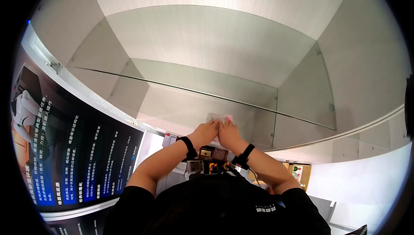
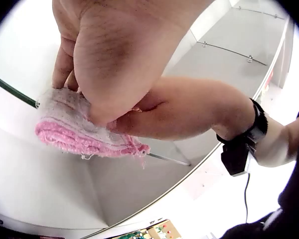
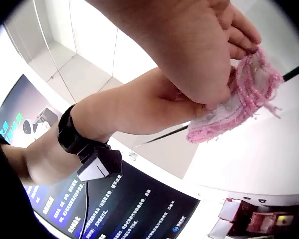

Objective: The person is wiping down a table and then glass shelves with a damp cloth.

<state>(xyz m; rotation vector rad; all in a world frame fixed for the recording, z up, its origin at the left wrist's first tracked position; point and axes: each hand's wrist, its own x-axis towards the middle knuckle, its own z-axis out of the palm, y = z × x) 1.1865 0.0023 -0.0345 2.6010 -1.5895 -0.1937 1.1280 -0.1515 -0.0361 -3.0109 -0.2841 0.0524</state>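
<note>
A folded pink and whitish cloth [image 1: 221, 117] with fuzzy, frayed edges is between both hands in front of the glass cabinet. My left hand [image 1: 208, 133] and right hand [image 1: 230, 134] are side by side, touching, with their fingertips on it. In the left wrist view, fingers of the left hand [image 2: 124, 55] lie over the far side of the cloth [image 2: 79, 129] and the thumb side presses its near face. The right wrist view shows the right hand [image 3: 199, 55] gripping the cloth [image 3: 239, 109] likewise. A dark glass edge [image 3: 296, 72] lines up with the cloth there.
A clear glass shelf [image 1: 207, 92] spans the cabinet above the hands. Left stands a dark printed panel [image 1: 90, 161]. Small boxes [image 1: 213, 153] and cables lie below the wrists, and a tray with coloured items [image 1: 297, 172] sits at the lower right.
</note>
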